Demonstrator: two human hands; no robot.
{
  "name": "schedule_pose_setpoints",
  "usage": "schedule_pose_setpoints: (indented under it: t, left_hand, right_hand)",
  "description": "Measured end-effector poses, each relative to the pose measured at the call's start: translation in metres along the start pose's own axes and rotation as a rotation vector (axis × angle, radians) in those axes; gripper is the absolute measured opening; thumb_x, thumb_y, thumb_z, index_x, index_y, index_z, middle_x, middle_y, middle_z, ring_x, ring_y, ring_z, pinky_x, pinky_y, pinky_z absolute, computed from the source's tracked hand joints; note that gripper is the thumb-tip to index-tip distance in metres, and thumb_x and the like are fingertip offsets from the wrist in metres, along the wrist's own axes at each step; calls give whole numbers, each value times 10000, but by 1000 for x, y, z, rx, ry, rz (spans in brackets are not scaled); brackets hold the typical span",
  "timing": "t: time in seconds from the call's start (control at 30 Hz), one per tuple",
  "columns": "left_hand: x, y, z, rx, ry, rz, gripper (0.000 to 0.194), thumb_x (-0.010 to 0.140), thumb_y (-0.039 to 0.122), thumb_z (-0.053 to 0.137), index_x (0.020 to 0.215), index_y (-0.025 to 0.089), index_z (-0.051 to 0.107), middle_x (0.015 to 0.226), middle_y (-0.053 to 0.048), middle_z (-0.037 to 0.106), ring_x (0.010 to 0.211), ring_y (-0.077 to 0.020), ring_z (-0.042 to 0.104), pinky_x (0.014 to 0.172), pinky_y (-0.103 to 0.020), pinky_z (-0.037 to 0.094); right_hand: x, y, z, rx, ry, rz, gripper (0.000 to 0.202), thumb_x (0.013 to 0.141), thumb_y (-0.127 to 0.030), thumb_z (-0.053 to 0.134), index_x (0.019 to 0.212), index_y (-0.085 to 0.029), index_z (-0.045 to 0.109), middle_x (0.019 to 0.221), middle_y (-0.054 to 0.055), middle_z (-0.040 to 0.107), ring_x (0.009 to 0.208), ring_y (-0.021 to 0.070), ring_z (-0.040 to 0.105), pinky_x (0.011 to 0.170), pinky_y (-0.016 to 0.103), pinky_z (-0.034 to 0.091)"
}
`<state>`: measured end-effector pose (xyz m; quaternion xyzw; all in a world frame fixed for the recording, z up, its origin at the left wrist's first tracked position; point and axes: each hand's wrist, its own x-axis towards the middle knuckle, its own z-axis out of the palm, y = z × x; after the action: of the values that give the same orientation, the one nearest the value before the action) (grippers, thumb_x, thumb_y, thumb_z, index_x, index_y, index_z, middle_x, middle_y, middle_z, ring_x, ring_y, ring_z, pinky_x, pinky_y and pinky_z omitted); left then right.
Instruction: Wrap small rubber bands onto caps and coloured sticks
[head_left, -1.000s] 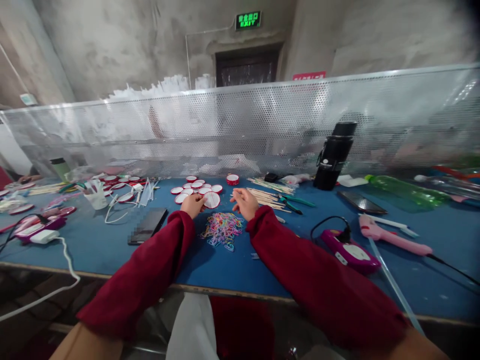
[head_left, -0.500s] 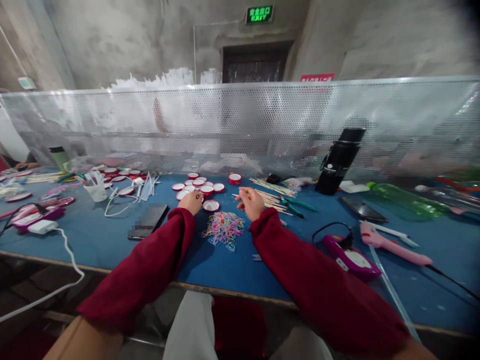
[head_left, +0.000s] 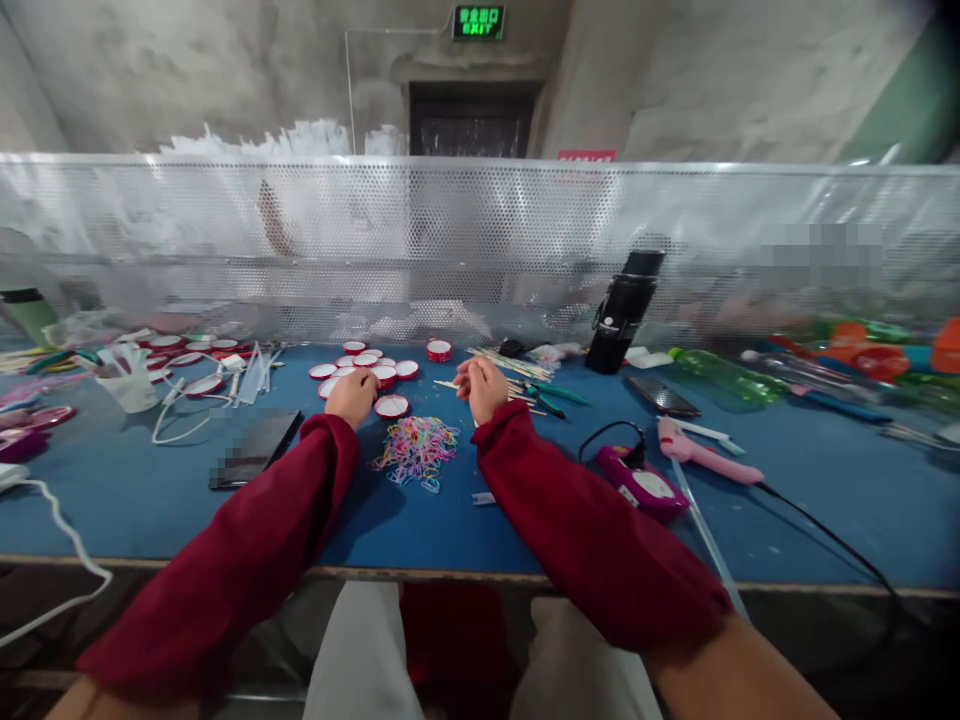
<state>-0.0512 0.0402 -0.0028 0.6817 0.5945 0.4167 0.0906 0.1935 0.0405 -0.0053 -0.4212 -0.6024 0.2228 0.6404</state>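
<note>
My left hand point(head_left: 352, 399) is closed, fingertips pinched together, at the near edge of a group of round red-rimmed pieces with white faces point(head_left: 366, 361). Whatever is in its fingers is too small to make out. One such red-rimmed piece point(head_left: 391, 406) lies just to its right. My right hand point(head_left: 484, 389) hovers beside some thin wooden sticks point(head_left: 517, 388), its fingers curled in and thumb against them; anything inside is hidden. Between my forearms lies a loose pile of small multicoloured plastic clips or loops point(head_left: 417, 449).
A phone point(head_left: 259, 450) lies left, near a white cup of strips point(head_left: 129, 385). To the right are green-handled pliers point(head_left: 551, 398), a black flask point(head_left: 624, 312), a purple power strip point(head_left: 643, 484), a pink glue gun point(head_left: 705, 455) and a green bottle point(head_left: 724, 378). A perforated metal screen point(head_left: 495, 240) stands behind.
The view has turned slightly right, so everything sits further left. My right fingers have curled in more. The left hand stays by the red-rimmed pieces.
</note>
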Motion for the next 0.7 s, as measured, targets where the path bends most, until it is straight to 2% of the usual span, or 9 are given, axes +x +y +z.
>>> schedule_pose_setpoints:
  t: [0.1,0.27,0.5,0.7]
  left_hand:
    - [-2,5,-2,7,26,1,270,858,279,400,662,213,573,674,-23,646,664,-177,558,596,-282,326]
    - [-7,16,0,-10,37,80,308,892,290,357,654,211,536,698,-26,633,674,-166,545,607,-281,318]
    - [-12,18,11,-10,-15,113,394,934,359,337,618,201,512,636,-32,590,618,-150,520,595,-281,324]
    - [-14,21,11,-17,-28,69,435,938,445,357,664,193,580,645,-36,608,670,-151,554,637,-270,362]
  right_hand:
    - [-1,-4,-1,-76,14,-27,319,915,-411,377,689,-216,489,562,-28,570,420,90,504,409,206,360]
    - [-4,-10,-2,-211,17,-80,525,950,-545,314,563,-220,457,468,-22,494,389,97,461,447,238,368]
    - [-8,-18,-1,-217,-42,-93,541,937,-590,331,588,-212,494,510,-16,555,396,85,482,443,225,382]
    - [-5,-10,0,-204,-78,-116,521,936,-579,357,616,-201,520,536,-13,582,403,83,503,436,213,381]
